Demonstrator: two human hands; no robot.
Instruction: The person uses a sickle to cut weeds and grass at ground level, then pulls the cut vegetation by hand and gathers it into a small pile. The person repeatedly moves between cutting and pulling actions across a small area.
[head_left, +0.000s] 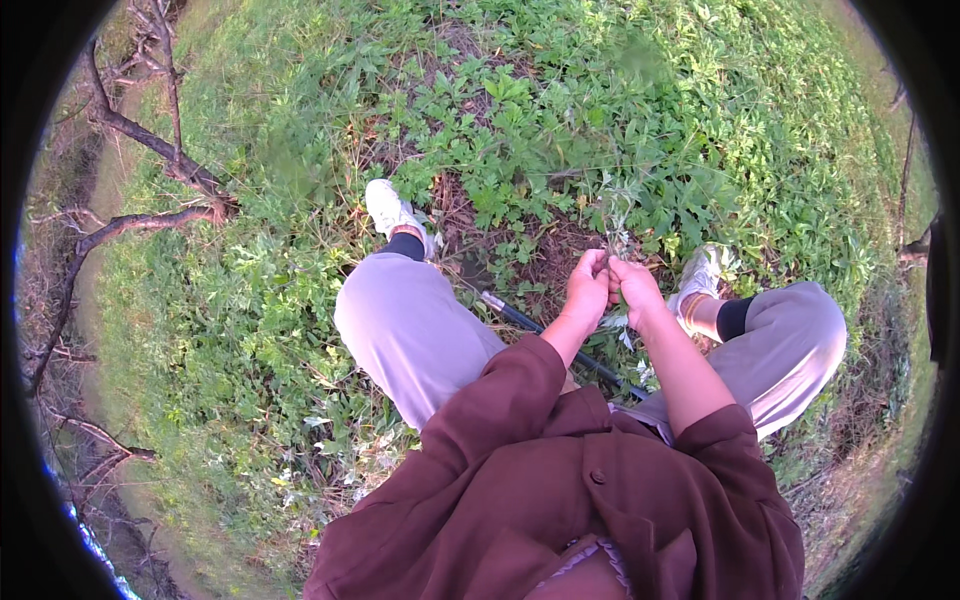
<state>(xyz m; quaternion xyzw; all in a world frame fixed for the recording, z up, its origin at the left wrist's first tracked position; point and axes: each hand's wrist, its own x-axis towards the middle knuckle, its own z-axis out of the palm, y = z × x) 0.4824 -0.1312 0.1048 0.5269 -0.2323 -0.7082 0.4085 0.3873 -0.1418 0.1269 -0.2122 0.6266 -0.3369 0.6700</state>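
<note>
Between my spread knees, my two hands meet just above the ground. Pinched in my left hand (586, 291) and my right hand (636, 289) is a leafy plant sprig (616, 214), its pale grey-green leaves reaching away from me past the fingertips. More pale leaves (624, 330) show below the right hand; whether they belong to the same sprig I cannot tell. A dark pole (525, 321) with a silvery metal end lies slantwise on the ground under my forearms, its near end hidden by my clothes. The fingers hide the gripped part of the stem.
Low green leafy plants (517, 142) cover the ground ahead, with a patch of dry brown litter (551, 259) near the hands. My white shoes (390, 208) stand to either side. Bare, crooked branches (142, 135) reach in from the left.
</note>
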